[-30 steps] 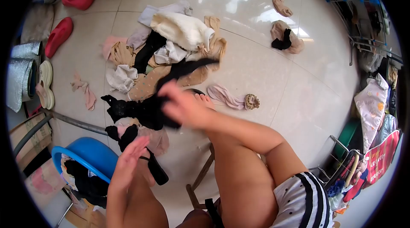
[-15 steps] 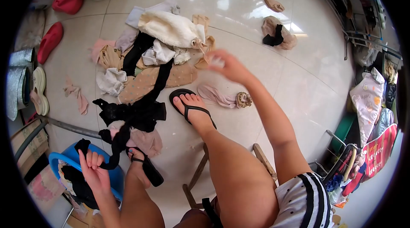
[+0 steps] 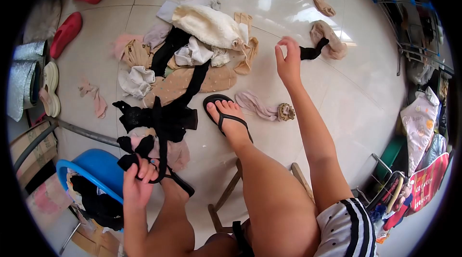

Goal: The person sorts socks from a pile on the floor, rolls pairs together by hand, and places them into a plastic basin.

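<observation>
My left hand [image 3: 136,190] is closed around a bunched end of a long black stocking [image 3: 162,153], beside the blue basin. The stocking hangs in a loop toward the black garments on the floor. Over the tiles to the right, my right hand [image 3: 288,64] is raised with thumb and fingers apart. A black sock [image 3: 313,52] shows just beside it, its near end partly hidden by the hand. That sock reaches to a beige stocking [image 3: 335,45]. In the middle lies a mixed pile with a cream fluffy garment [image 3: 204,26] and a dotted tan garment [image 3: 216,80].
The blue basin [image 3: 98,163] holds dark clothing. A mauve cloth [image 3: 257,105] with a scrunchie [image 3: 286,112] lies by my sandalled foot. A beige sock [image 3: 324,2] lies farther off. Red shoes [image 3: 66,35] stand at left; a metal rack [image 3: 418,48] stands at right.
My right hand has moved right, away from the pile to beside the black sock, which now lies more stretched out. My left hand has moved right, off the basin, still gripping the black stocking.
</observation>
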`<state>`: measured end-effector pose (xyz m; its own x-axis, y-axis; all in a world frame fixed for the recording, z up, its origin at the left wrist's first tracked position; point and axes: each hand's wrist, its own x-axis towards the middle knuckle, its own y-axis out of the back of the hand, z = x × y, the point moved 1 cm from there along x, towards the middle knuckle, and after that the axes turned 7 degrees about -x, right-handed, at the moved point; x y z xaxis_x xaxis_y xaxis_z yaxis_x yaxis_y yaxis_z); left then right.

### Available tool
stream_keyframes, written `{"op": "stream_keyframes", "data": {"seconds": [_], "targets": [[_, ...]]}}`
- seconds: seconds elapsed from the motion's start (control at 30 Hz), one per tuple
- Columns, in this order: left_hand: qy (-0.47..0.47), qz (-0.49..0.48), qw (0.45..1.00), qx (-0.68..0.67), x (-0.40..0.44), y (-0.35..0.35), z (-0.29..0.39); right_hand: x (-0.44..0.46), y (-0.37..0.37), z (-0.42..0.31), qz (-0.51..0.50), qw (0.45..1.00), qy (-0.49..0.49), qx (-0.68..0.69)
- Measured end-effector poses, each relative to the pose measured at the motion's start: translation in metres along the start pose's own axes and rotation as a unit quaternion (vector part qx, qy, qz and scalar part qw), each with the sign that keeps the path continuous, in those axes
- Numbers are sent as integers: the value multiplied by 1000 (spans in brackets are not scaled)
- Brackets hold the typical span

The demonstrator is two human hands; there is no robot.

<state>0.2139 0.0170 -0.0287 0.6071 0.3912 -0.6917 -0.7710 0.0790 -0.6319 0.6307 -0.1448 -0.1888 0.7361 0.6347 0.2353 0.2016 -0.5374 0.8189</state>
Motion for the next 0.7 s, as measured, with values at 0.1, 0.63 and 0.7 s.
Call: {"op": "stream_keyframes", "data": {"seconds": [0.1, 0.63, 0.7], "targets": [[22, 4, 999, -43, 16, -3, -22, -7, -3, 66, 118, 922, -244, -277], [-37, -35, 988, -145, 13, 11, -26, -97, 39, -265, -537, 593, -269, 536], [-103, -49, 975, -190, 20, 31, -22, -106, 25, -248, -527, 608, -252, 538]]}}
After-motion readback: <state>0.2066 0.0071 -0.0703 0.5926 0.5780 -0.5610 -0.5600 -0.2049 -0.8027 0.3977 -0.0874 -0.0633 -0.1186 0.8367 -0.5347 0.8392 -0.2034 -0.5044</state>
